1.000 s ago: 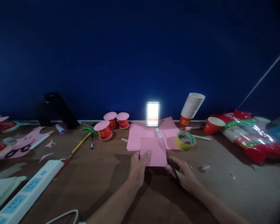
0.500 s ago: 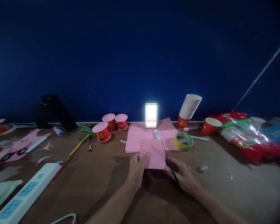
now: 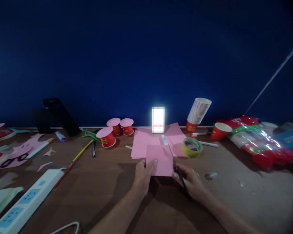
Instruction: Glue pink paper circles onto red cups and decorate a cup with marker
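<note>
Pinching a pink piece [image 3: 161, 162] between thumb and fingers, the left hand [image 3: 142, 178] in the head view is closed on its near left part, holding it in front of the pink sheets [image 3: 141, 138] at the back of the worktop [image 3: 107, 201]. The right hand [image 3: 191, 182] is curled around the black scissors [image 3: 181, 177], whose blades run along the piece's right edge; how wide the blades part is too dark to tell. The held piece has a nearly square, straight-sided outline, with no rounded cut to be seen, so its shaping looks to be at an early stage. Further along are the three red cups [image 3: 108, 141] to the left of the sheets, each topped by a pink disc [image 3: 104, 132]. At the far left lies a pink sheet with cut-out curves [image 3: 34, 144], with pink scraps [image 3: 48, 152] beside it. To the right, the tilted cup stack [image 3: 199, 112] and a lone red cup [image 3: 218, 132] have no discs on top, and a roll of tape [image 3: 185, 149] lies at the sheets' right edge.
</note>
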Demonstrator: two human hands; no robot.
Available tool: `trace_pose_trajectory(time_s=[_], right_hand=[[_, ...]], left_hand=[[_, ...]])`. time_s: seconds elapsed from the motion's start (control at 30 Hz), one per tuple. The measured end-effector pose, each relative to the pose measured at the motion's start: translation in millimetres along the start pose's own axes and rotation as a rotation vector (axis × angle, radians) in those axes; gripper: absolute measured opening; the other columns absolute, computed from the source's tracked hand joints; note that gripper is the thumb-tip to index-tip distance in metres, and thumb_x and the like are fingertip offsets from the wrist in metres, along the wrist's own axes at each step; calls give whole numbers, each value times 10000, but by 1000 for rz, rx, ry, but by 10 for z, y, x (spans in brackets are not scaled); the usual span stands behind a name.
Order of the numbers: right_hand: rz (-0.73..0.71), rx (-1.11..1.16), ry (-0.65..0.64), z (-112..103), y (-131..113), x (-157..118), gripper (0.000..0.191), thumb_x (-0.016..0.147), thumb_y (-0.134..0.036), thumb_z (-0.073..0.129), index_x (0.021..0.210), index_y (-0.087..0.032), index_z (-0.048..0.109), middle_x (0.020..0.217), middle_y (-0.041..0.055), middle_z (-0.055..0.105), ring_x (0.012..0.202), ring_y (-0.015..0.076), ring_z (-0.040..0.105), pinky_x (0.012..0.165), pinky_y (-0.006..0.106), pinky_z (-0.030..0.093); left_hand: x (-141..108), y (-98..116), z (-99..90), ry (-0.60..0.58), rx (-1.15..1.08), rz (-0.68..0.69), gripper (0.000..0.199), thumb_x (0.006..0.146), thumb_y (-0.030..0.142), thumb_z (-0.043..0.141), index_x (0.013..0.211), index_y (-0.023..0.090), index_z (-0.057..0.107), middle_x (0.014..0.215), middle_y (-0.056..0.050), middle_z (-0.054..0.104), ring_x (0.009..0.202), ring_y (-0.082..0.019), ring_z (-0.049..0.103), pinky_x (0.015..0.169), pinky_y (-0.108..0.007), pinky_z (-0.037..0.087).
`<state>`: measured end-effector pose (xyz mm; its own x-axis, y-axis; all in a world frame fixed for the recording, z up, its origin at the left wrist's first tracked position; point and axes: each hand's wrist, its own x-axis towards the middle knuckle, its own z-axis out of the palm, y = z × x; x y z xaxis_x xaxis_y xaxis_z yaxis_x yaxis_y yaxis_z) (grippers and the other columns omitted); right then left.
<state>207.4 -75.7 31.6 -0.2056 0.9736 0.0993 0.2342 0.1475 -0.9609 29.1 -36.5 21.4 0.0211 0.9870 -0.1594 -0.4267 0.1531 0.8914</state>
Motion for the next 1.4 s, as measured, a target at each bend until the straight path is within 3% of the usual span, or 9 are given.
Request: trace_pose_trajectory(time_s=[0.13, 0.7, 0.9, 1.2, 1.4], right_hand=[[15, -42, 22, -4, 15, -5, 302, 809, -382, 641, 1015, -163, 667, 667, -11, 575, 600, 134, 498, 563, 216, 428], [8, -73, 19, -19, 57, -14, 298, 829, -401, 604, 999, -162, 654, 700, -9, 572, 618, 129, 486, 547, 208, 397], [8, -67, 7, -26, 50, -4, 241, 829, -379, 611, 909, -156, 656, 661, -28, 525, 591, 112, 441, 529, 201, 356], [12, -73, 3, -24, 56, -23, 274, 837, -397, 588, 954, -160, 659, 648, -22, 535, 584, 127, 443, 527, 211, 351], [32, -13, -2, -10, 32, -8, 260, 823, -363, 622, 967, -152, 670, 650, -26, 540, 573, 113, 448, 510, 197, 356]], left_hand=[[0, -11, -6, 6, -12, 6, 407, 621, 393, 787, 854, 72, 696, 731, -81, 700, 604, -135, 596, 581, -242, 484], [20, -35, -15, 8, -19, -3, 363, 644, 367, 776, 845, 81, 680, 723, -66, 690, 598, -127, 585, 582, -243, 471], [32, -55, -28, 9, -1, 7, 382, 648, 383, 772, 852, 73, 682, 734, -76, 694, 607, -136, 598, 588, -247, 475], [33, -58, -31, 6, -21, 3, 426, 618, 404, 788, 872, 76, 690, 732, -76, 696, 603, -145, 603, 574, -255, 477], [-2, -9, -25, -46, -6, 1, 390, 669, 376, 761, 921, 94, 669, 833, -93, 715, 696, -166, 643, 665, -276, 510]])
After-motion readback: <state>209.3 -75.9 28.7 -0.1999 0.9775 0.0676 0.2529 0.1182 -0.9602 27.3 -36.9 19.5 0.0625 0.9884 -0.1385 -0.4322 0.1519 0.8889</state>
